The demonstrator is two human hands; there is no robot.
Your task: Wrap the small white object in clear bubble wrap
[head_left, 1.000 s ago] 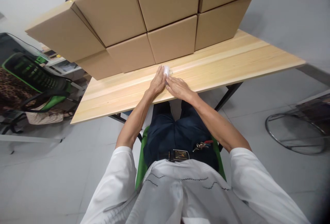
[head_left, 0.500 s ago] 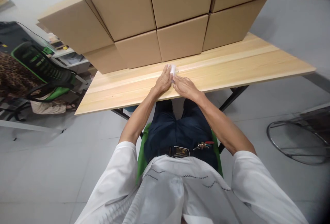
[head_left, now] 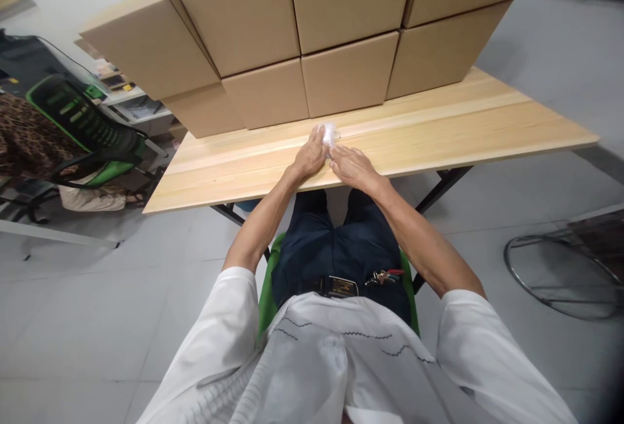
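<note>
A small white, shiny bundle (head_left: 329, 132), possibly plastic, lies on the wooden table (head_left: 429, 128) just in front of the stacked boxes. What exactly it is stays too small to tell; a little pale bit sticks out at its right side. My left hand (head_left: 311, 153) presses along its left side, fingers together and pointing away from me. From the near right, my right hand (head_left: 351, 165) reaches in, its fingertips meeting the bundle's lower end. The hands partly cover the bundle, and both rest low over the tabletop.
Large cardboard boxes (head_left: 348, 76) stand stacked along the table's far side. At the left is a green and black office chair (head_left: 73, 115) with a partly visible person near it. A round metal-framed stool (head_left: 560, 278) stands on the floor at the right.
The camera view has shifted slightly. More of the white bundle shows between my hands, which stay at nearly the same place on the table.
</note>
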